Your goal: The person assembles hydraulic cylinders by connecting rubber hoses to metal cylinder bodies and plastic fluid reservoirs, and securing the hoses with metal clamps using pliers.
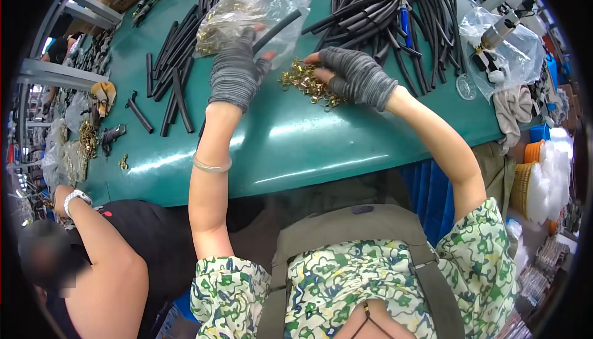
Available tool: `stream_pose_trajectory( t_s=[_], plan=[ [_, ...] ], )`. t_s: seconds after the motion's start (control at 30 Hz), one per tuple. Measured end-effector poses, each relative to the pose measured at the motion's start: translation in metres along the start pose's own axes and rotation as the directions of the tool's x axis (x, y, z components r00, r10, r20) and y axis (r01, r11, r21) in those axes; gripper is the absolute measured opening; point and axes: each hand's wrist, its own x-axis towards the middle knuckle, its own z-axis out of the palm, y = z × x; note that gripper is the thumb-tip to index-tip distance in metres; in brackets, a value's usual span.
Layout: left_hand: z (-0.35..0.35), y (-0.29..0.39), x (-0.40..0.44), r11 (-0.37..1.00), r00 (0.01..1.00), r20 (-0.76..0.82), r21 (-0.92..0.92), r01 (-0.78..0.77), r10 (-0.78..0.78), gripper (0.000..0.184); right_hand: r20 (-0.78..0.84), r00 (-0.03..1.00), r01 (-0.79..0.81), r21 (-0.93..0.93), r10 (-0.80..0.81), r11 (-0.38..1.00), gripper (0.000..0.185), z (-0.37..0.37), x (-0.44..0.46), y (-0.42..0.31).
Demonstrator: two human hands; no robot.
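The black tube [276, 32] is located at upper centre of the frame, slanting from the left hand [238, 70] toward the upper right. The left hand is partly closed, with its thumb and fingers on the lower part of the tube. The right hand [358, 76] is partly open, palm down, thumb and fingers a little apart at the pile of brass fittings [314, 83]; whether it has hold of a fitting cannot be told. Both hands wear grey fingerless gloves.

The pile lies on the green table [290, 147], between the hands. A clear plastic bag [231, 15] containing brass-coloured parts lies behind and beside the left hand. Loose black tubes [176, 89] lie left of the bag, and a larger tube bundle [364, 15] fills the upper centre-right — a blue-handled tool [405, 24] rests on it. A second plastic bag [519, 55] is at the upper right, above a beige cloth [513, 110] at the table edge. At lower left, another person [117, 265] has one arm at the table — a white band [77, 198] is on the wrist.
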Motion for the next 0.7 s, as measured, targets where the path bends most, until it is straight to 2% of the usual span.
stream_pose_trajectory(
  t_s=[0.07,0.1,0.13,0.2,0.27,0.33,0.37,0.4,0.43,0.5,0.53,0.57,0.67,0.7],
  plan=[
    [0.001,0.001,0.005,0.992,0.998,0.000,0.103,0.067,-0.067,0.042,-0.101,0.995,0.032,0.084,-0.023,0.996,0.024,0.002,-0.007,0.014],
    [0.006,-0.014,0.008,0.993,0.999,-0.023,0.109,0.043,-0.040,0.039,-0.189,0.981,0.071,0.095,-0.052,0.993,0.021,0.003,-0.012,0.019],
    [0.021,-0.045,0.020,0.958,0.994,-0.083,0.284,-0.048,0.075,0.031,-0.238,0.968,0.098,0.087,-0.075,0.991,0.020,0.002,-0.017,0.023],
    [0.033,-0.095,0.016,0.924,0.972,-0.184,0.376,-0.068,0.146,0.026,-0.340,0.931,0.159,0.052,-0.132,0.986,0.019,-0.005,-0.028,0.026],
    [0.004,-0.077,0.005,0.963,1.000,-0.012,0.268,-0.013,0.017,0.027,-0.528,0.848,0.063,0.026,-0.040,0.998,0.016,-0.021,-0.041,0.019],
    [-0.014,-0.065,-0.011,0.977,0.995,-0.071,0.200,0.077,-0.064,0.025,-0.726,0.688,0.025,0.022,-0.002,0.999,0.023,-0.039,-0.039,0.033],
    [-0.024,-0.055,-0.014,0.972,0.987,-0.060,0.173,0.156,-0.148,0.025,-0.760,0.644,-0.162,-0.247,-0.087,0.955,0.037,-0.056,-0.036,0.039],
    [-0.025,-0.032,-0.013,0.957,0.970,-0.040,0.159,0.242,-0.239,0.025,-0.766,0.620,-0.350,-0.462,-0.169,0.815,0.053,-0.079,-0.035,0.062],
    [-0.030,-0.021,-0.017,0.935,0.945,-0.025,0.143,0.325,-0.325,0.025,-0.756,0.653,-0.509,-0.486,-0.049,0.711,0.090,-0.085,-0.028,0.099],
    [-0.033,-0.015,-0.026,0.974,0.978,0.025,-0.087,0.208,-0.207,0.028,-0.584,0.733,-0.623,-0.370,0.349,0.689,0.103,-0.102,-0.018,0.106],
    [-0.036,-0.008,-0.030,0.967,0.988,0.037,-0.201,0.154,-0.149,0.030,-0.444,0.727,-0.676,-0.331,0.524,0.658,0.110,-0.109,-0.013,0.109],
    [-0.042,0.004,-0.033,0.950,0.964,0.168,-0.200,0.238,-0.206,0.031,-0.481,0.721,-0.679,-0.349,0.498,0.646,0.115,-0.108,-0.012,0.122],
    [-0.057,0.043,-0.042,0.742,0.907,0.370,-0.547,0.389,-0.203,0.032,-0.482,0.713,-0.688,-0.341,0.510,0.641,0.110,-0.110,-0.014,0.142],
    [-0.058,0.046,-0.042,0.649,0.935,0.319,-0.680,0.340,-0.156,0.034,-0.494,0.687,-0.711,-0.306,0.533,0.633,0.105,-0.110,-0.017,0.133]
  ],
)
